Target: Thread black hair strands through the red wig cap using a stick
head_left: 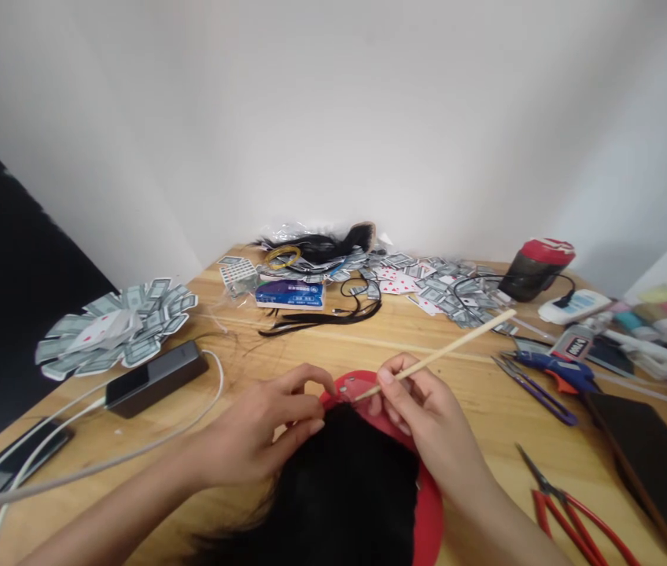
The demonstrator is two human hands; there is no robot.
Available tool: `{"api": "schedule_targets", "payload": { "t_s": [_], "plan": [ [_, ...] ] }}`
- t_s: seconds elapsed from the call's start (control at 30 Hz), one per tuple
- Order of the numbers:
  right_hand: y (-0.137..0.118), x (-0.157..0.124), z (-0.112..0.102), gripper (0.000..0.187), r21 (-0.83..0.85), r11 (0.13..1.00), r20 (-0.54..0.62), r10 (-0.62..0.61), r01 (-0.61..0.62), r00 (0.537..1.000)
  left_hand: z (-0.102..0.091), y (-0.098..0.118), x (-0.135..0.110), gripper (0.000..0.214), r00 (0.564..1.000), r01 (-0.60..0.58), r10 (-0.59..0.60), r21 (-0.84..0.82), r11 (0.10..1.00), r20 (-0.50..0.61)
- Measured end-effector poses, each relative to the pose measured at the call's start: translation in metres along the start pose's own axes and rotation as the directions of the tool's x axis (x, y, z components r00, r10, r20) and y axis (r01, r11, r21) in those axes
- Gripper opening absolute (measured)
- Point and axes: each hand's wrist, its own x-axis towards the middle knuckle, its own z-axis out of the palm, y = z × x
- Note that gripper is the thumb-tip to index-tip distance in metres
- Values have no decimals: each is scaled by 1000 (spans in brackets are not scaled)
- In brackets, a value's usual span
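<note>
My left hand (268, 428) rests on a mass of black hair (345, 487) that lies over a red disc (362, 387), its fingers pinched at the disc's top edge. My right hand (428, 413) grips a thin wooden stick (457, 343) like a pencil. The stick's near tip touches the red disc by my left fingertips, and its far end points up to the right.
On the wooden table (286, 346): a fan of playing cards (115, 322), a black phone with white cable (153, 377), a blue box (289, 293), loose cards and black hair (322, 245) at the back, a glue gun (551, 369), red-handled pliers (569, 511), a red-lidded cup (537, 269).
</note>
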Motion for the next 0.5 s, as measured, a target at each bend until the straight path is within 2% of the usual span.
{"api": "schedule_targets", "payload": {
  "t_s": [0.1, 0.23, 0.37, 0.5],
  "plan": [
    [-2, -1, 0, 33, -26, 1000, -7, -1, 1, 1000, 4, -6, -7, 25, 999, -13, 3, -287, 958, -34],
    [-2, 0, 0, 34, -15, 999, -4, 30, -30, 1000, 10, -20, -8, 35, 998, 67, -66, -609, 791, 24],
    [-3, -2, -2, 36, 9, 998, 19, 58, -58, 998, 17, -36, -4, 41, 978, 191, -196, -716, 672, 78],
    [-3, -4, -3, 32, -25, 999, 59, 48, -47, 997, 23, -46, -1, 44, 973, 197, -217, -746, 636, 73]
  ]
}}
